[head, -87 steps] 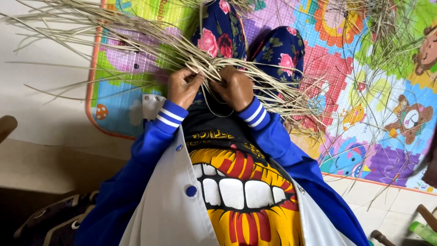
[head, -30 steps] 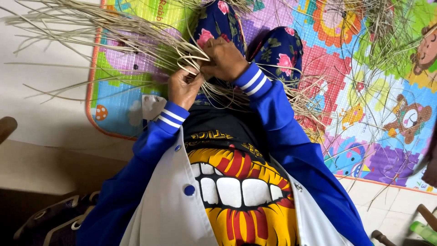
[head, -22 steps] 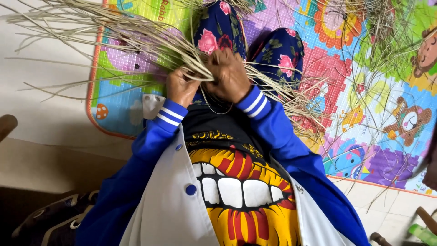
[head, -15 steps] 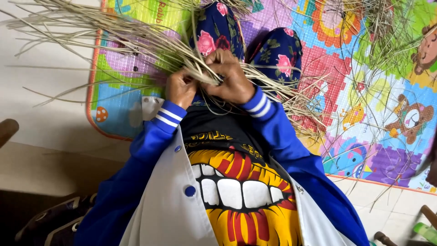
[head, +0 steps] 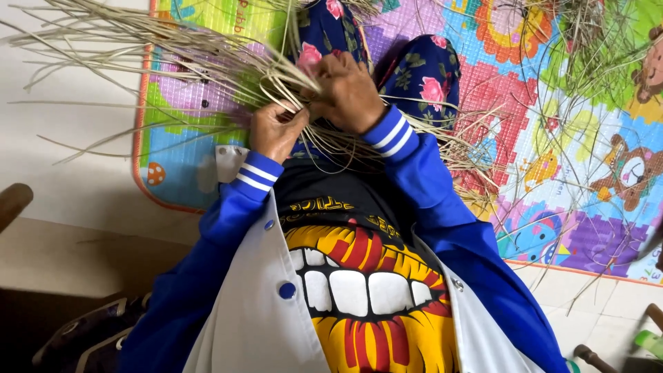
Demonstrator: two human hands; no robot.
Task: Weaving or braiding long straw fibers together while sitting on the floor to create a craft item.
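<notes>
I sit on a colourful play mat [head: 525, 124] with my knees in flowered trousers [head: 421, 72] ahead of me. A bundle of long pale straw strands [head: 173, 48] fans out to the left from my lap. My left hand [head: 275, 130] pinches strands low in the bundle. Just above it, my right hand [head: 349, 90] closes over strands at the point where they cross. The two hands nearly touch. Woven straw lies under them, mostly hidden.
Loose straw [head: 587, 62] litters the mat at the right. Bare pale floor [head: 62, 159] lies to the left of the mat. A brown wooden object [head: 14, 204] shows at the left edge, a dark bag [head: 83, 338] at the lower left.
My right hand rose with strands, then came back down to meet the left hand. The straw bundle shifted slightly; my left hand stayed almost in place.
</notes>
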